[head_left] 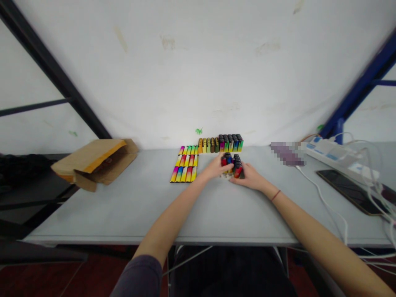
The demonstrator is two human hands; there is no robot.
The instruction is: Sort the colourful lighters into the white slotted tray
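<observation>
Three rows of lighters lie flat on the surface (pixel 123 210), side by side and neatly lined up. Just beyond their right end, near the wall, two blocks of lighters stand upright next to each other: an amber-to-dark block (pixel 208 145) and a multicoloured block with black tops (pixel 230 143). These groups look finished.

The part in hand is a smaller cluster of lighters (pixel 228 159), upright just in front of the multicoloured block. The left hand (pixel 216 168) is curled round its left side and the right hand (pixel 250 177) round its right, gripping it between them. This cluster looks less settled, so squaring it up seems to be left; fingers hide its exact order. Whether the open cardboard box (pixel 99 156) at the far left holds more lighters, I cannot tell.
</observation>
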